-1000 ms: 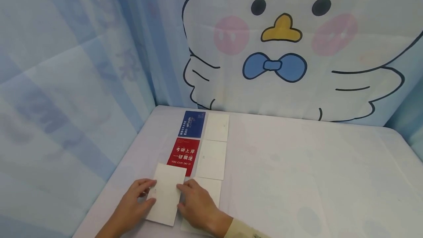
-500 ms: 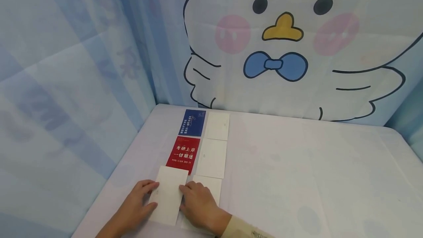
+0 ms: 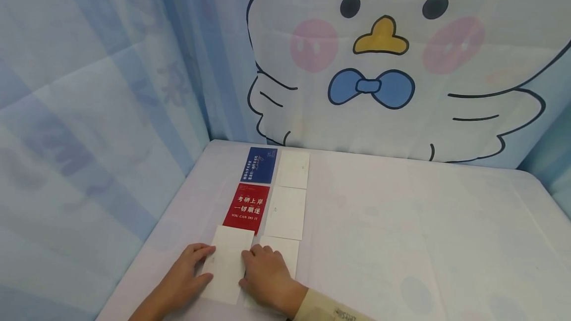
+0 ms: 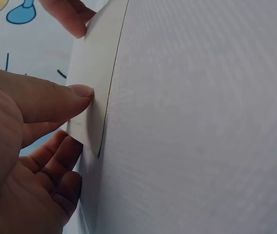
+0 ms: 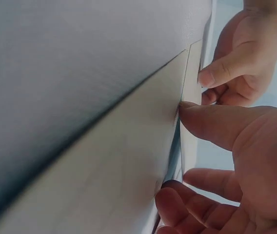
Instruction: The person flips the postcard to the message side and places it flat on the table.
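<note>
A blank-backed white card (image 3: 228, 266) lies at the near end of the left column, its top edge close to a red card (image 3: 247, 208) with white lettering. My left hand (image 3: 185, 274) touches the white card's left edge, thumb and index fingertip spread apart along it. At its right edge is my right hand (image 3: 267, 276), fingers bent and fingertips against the side. The right wrist view shows the right thumb (image 5: 211, 122) at the seam between neighbouring cards. Another white card (image 3: 285, 254) lies partly hidden under the right hand.
Beyond the red card is a blue card (image 3: 259, 165). To the right of these lie a middle white card (image 3: 285, 213) and a far white card (image 3: 292, 170). The pale tablecloth (image 3: 424, 241) stretches to the right. A printed curtain (image 3: 370, 128) hangs at the back.
The near white card has moved slightly right and down, uncovering more of the red card. Both hands moved slightly with it, then stayed nearly still over the last half second.
</note>
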